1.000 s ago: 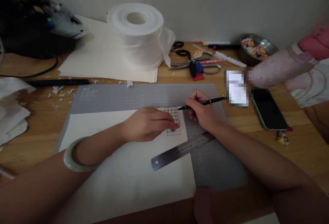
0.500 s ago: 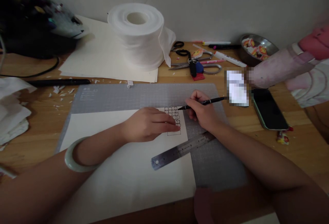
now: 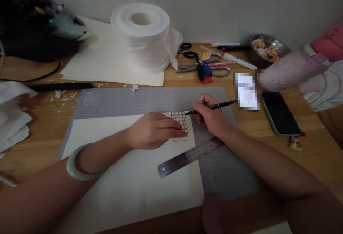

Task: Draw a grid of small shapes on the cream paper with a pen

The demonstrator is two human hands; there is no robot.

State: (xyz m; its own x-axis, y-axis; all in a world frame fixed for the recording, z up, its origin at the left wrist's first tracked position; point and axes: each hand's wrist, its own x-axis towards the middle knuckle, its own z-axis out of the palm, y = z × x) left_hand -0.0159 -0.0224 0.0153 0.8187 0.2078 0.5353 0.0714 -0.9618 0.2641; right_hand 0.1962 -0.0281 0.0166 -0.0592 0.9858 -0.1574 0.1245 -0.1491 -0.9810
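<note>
My right hand (image 3: 210, 114) grips a black pen (image 3: 221, 105), its tip at the upper right of a small inked grid of rounded shapes (image 3: 179, 115). The grid lies near the right edge of a large white sheet of paper (image 3: 112, 194). My left hand (image 3: 157, 130) rests flat on that sheet with fingers stretched out, covering part of the grid. Below the hands a metal ruler (image 3: 184, 160) lies aslant across the paper's right edge, its far end under my right forearm. Beneath the paper is a grey cutting mat (image 3: 222, 176).
Behind the mat stands a big white tissue roll (image 3: 144, 48) on paper sheets (image 3: 88, 58). Scissors (image 3: 193, 67), markers (image 3: 239, 61) and a steel bowl (image 3: 284, 53) of wrapped sweets lie at the back right. A phone (image 3: 281, 114) is at right. Paper scraps (image 3: 60, 93) litter the left.
Almost nothing differs. Both hands, the pen, the paper and the ruler keep their places, with only a very slight shift of the view.
</note>
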